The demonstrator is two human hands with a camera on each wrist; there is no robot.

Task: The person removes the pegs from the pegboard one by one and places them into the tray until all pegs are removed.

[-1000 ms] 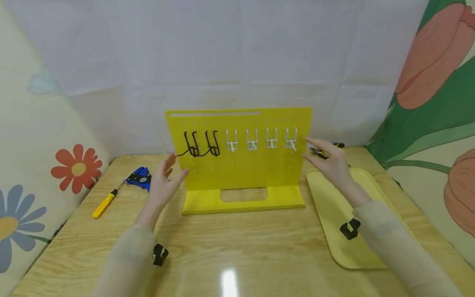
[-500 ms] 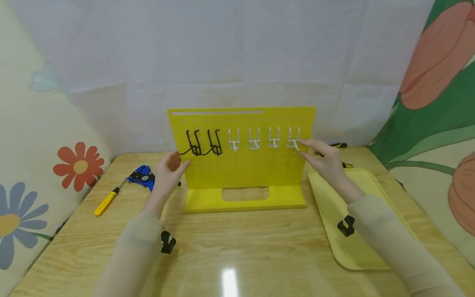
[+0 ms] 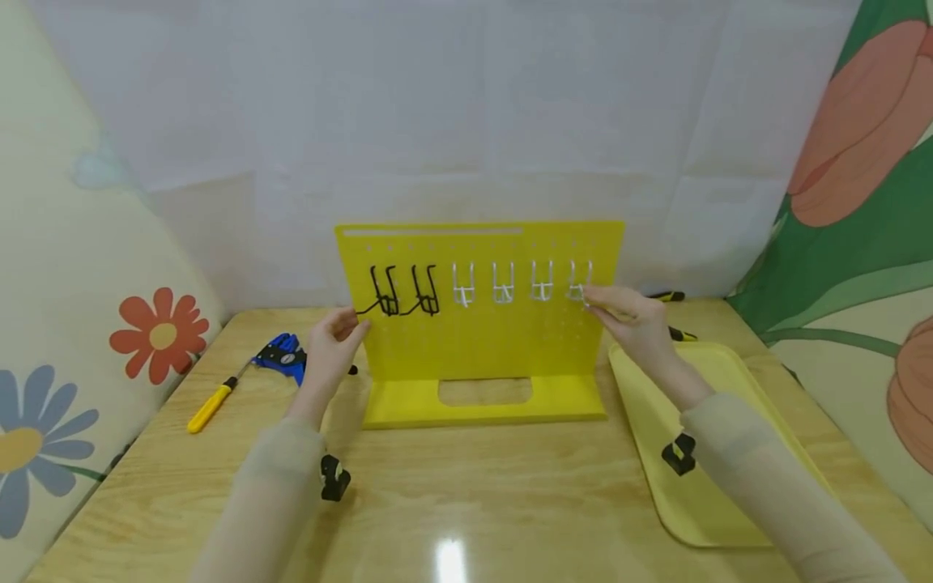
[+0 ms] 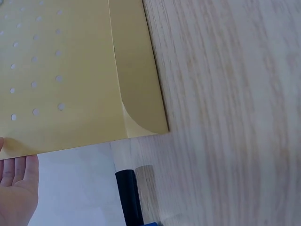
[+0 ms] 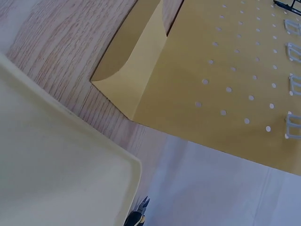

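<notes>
A yellow pegboard (image 3: 481, 344) stands upright on its folded base in the head view. Two black wire hooks (image 3: 426, 301) hang at its left, and several white wire hooks (image 3: 503, 283) hang in a row to their right. My left hand (image 3: 328, 352) holds the board's left edge. In the left wrist view its thumb is on the front face, with the other fingers behind the edge. At the other side my right hand (image 3: 641, 324) has thumb and index finger at the rightmost white hook (image 3: 573, 274), pinching its lower end. The right wrist view shows no hand.
A pale yellow tray (image 3: 700, 526) lies at the right, partly under my right forearm. Yellow-and-black pliers (image 3: 681, 334) are behind it. At the left lie a blue wire stripper (image 3: 280, 356) and a yellow-handled screwdriver (image 3: 211, 409). White cloth (image 3: 474, 105) hangs behind the board.
My right hand has moved left from beside the board's right edge to the rightmost white hook, its fingers closing together. My left hand has closed in on the left edge.
</notes>
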